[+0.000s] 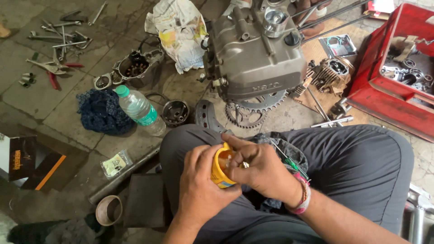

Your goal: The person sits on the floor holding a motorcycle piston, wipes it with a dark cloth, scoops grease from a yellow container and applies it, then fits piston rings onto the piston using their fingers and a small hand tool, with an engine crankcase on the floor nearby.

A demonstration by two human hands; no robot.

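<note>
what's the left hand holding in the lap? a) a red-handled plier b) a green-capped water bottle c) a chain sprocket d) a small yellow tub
d: the left hand wraps around a small yellow tub over the lap, while the right hand has its fingers at the tub's open mouth; the water bottle lies on the floor, untouched.

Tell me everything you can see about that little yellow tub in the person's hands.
The yellow tub is a small round container, plastic by its look, with an orange inside and a printed label low on its side. It is open, with no lid in view, tilted toward the person over their lap. The left hand wraps around it from below; the right hand covers its mouth, fingertips reaching inside. Its contents are hidden.
</note>
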